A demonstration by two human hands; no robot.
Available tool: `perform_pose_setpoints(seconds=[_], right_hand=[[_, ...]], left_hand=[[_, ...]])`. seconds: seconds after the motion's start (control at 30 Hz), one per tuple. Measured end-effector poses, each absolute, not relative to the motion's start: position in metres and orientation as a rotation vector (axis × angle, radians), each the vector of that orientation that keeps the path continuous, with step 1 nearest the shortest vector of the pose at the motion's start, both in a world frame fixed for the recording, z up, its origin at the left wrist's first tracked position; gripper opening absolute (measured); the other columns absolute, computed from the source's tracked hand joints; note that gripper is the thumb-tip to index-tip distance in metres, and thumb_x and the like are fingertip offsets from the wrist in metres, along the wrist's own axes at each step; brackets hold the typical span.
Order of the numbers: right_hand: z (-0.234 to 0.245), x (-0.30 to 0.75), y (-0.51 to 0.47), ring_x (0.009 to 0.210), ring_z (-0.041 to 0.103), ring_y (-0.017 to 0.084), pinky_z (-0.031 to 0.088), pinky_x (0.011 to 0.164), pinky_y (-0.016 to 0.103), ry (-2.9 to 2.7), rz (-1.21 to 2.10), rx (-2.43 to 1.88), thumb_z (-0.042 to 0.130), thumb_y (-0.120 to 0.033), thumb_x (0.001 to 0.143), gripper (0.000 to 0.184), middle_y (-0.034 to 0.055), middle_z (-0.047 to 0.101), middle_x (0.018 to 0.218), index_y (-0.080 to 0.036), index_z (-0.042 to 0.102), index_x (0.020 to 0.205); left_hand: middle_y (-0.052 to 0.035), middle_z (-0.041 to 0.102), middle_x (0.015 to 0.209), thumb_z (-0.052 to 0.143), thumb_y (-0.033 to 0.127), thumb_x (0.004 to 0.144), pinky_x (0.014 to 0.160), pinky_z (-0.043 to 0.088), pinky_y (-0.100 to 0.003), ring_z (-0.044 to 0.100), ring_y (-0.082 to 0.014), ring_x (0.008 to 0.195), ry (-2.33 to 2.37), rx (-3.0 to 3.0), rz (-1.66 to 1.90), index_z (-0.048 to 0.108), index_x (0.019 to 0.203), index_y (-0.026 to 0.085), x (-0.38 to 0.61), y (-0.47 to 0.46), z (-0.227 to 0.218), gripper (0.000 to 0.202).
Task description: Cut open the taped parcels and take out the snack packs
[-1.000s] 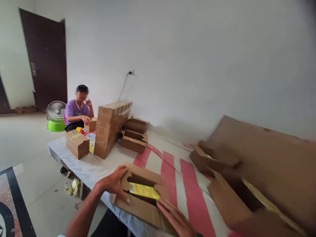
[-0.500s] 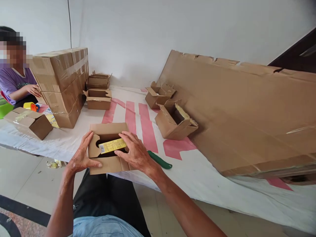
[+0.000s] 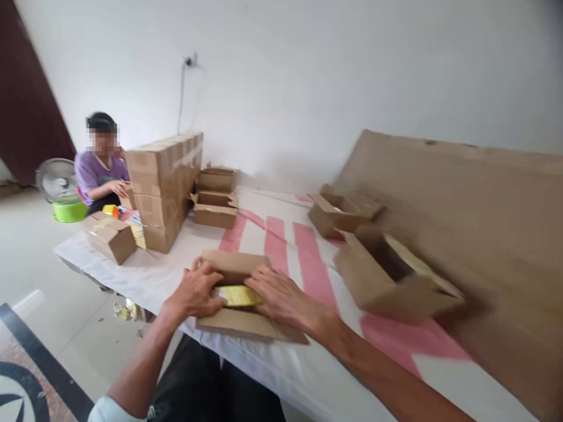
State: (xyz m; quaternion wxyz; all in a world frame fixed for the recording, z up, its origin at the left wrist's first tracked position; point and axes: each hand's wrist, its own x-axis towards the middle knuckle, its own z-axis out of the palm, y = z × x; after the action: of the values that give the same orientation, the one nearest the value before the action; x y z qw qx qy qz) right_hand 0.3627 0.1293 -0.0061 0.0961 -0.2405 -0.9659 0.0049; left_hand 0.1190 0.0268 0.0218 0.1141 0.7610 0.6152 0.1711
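An open cardboard box (image 3: 235,262) stands in front of me on the cloth, its long flaps raised at front and back. In its mouth lies a small yellow printed box (image 3: 238,296). My left hand (image 3: 199,288) is closed on the cardboard box's left end, its thumb by the yellow box's left end. The fingers of my right hand (image 3: 281,295) are closed over the yellow box's right end. Both hands cover the ends of the cardboard box, and its inside is mostly hidden.
Taped cartons (image 3: 165,187) are stacked at the left, with a closed carton (image 3: 109,235) beside them. Open boxes stand behind (image 3: 215,217) and at the right (image 3: 396,287). A large cardboard sheet (image 3: 492,234) leans on the right. A person (image 3: 101,176) sits far left.
My view has swung left and back. My left hand has come inward over the box's left end, near the yellow box, which sits lower and flatter. The green curved handle is out of sight.
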Motion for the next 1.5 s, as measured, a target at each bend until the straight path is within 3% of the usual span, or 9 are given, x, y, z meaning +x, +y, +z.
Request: perform_pose_setpoints(seconds=[0.37,0.5,0.6,0.7,0.83,0.93,1.07,1.3,1.5], right_hand=[[-0.049,0.429,0.186,0.133,0.066,0.039,0.052,0.112,0.051,-2.830,-0.048,-1.011,0.069,-0.031,0.078,0.054,0.0141,0.074,0.141,-0.028,0.077,0.131],[-0.059,0.401,0.178,0.141,0.062,0.037,0.054,0.113,0.050,-2.874,-0.057,-0.887,0.069,-0.025,0.075,0.067,0.0154,0.067,0.151,-0.025,0.072,0.141],[-0.058,0.386,0.173,0.144,0.060,0.036,0.055,0.113,0.051,-2.917,-0.037,-0.806,0.067,-0.022,0.078,0.067,0.0141,0.063,0.156,-0.027,0.070,0.144],[-0.057,0.380,0.173,0.145,0.060,0.036,0.052,0.116,0.052,-2.982,0.004,-0.793,0.065,-0.021,0.080,0.063,0.0151,0.066,0.154,-0.025,0.072,0.142],[-0.063,0.377,0.173,0.133,0.068,0.037,0.056,0.110,0.051,-2.990,0.026,-0.752,0.066,-0.020,0.074,0.056,0.0157,0.074,0.141,-0.024,0.077,0.129],[-0.063,0.374,0.166,0.121,0.073,0.033,0.060,0.100,0.043,-2.932,0.047,-0.764,0.065,-0.024,0.077,0.045,0.0121,0.078,0.128,-0.027,0.077,0.120],[-0.037,0.372,0.148,0.113,0.074,0.029,0.059,0.092,0.036,-2.905,0.242,-0.859,0.061,-0.031,0.083,0.037,0.0081,0.079,0.122,-0.030,0.073,0.118],[0.030,0.365,0.123,0.093,0.074,0.027,0.058,0.083,0.033,-2.737,0.728,-0.947,0.059,-0.044,0.085,0.030,0.0042,0.080,0.100,-0.027,0.071,0.107],[0.045,0.367,0.125,0.103,0.077,0.031,0.062,0.090,0.037,-2.508,1.082,-0.963,0.062,-0.060,0.081,0.053,0.0090,0.080,0.114,-0.023,0.072,0.117]], left_hand=[[-0.0114,0.060,0.137,0.051,0.018,0.090,0.111,0.052,-0.043,0.061,-0.0263,0.122,1.761,1.927,1.184,0.063,0.118,0.023,0.115,0.000,0.006,0.031],[-0.0125,0.062,0.144,0.044,0.016,0.096,0.119,0.047,-0.046,0.058,-0.0268,0.133,1.894,1.930,1.248,0.068,0.113,0.023,0.104,-0.007,0.002,0.030],[-0.0115,0.072,0.127,0.045,0.013,0.097,0.125,0.040,-0.052,0.057,-0.0287,0.138,2.002,2.010,1.098,0.071,0.103,0.023,0.096,-0.009,0.002,0.028],[-0.0130,0.076,0.111,0.061,0.032,0.097,0.123,0.039,-0.060,0.054,-0.0375,0.143,2.085,2.026,0.820,0.071,0.097,0.021,0.094,-0.012,0.004,0.015],[-0.0191,0.068,0.132,0.089,0.071,0.067,0.117,0.045,-0.063,0.057,-0.0462,0.136,2.012,1.972,0.713,0.070,0.115,0.018,0.098,-0.014,0.000,0.074],[-0.0193,0.059,0.146,0.092,0.077,0.053,0.115,0.047,-0.062,0.062,-0.0442,0.128,1.894,1.849,0.798,0.064,0.134,0.020,0.100,-0.017,-0.011,0.103],[-0.0208,0.046,0.161,0.095,0.074,0.049,0.123,0.042,-0.063,0.049,-0.0467,0.145,1.751,1.708,0.973,0.048,0.155,0.021,0.102,-0.021,-0.025,0.127],[-0.0186,0.054,0.154,0.092,0.074,0.056,0.121,0.042,-0.060,0.052,-0.0436,0.140,1.781,1.719,0.977,0.057,0.143,0.021,0.104,-0.021,-0.017,0.107],[-0.0194,0.065,0.138,0.089,0.074,0.063,0.116,0.043,-0.061,0.059,-0.0454,0.132,1.964,1.845,0.826,0.059,0.136,0.019,0.101,-0.008,0.003,0.096]])
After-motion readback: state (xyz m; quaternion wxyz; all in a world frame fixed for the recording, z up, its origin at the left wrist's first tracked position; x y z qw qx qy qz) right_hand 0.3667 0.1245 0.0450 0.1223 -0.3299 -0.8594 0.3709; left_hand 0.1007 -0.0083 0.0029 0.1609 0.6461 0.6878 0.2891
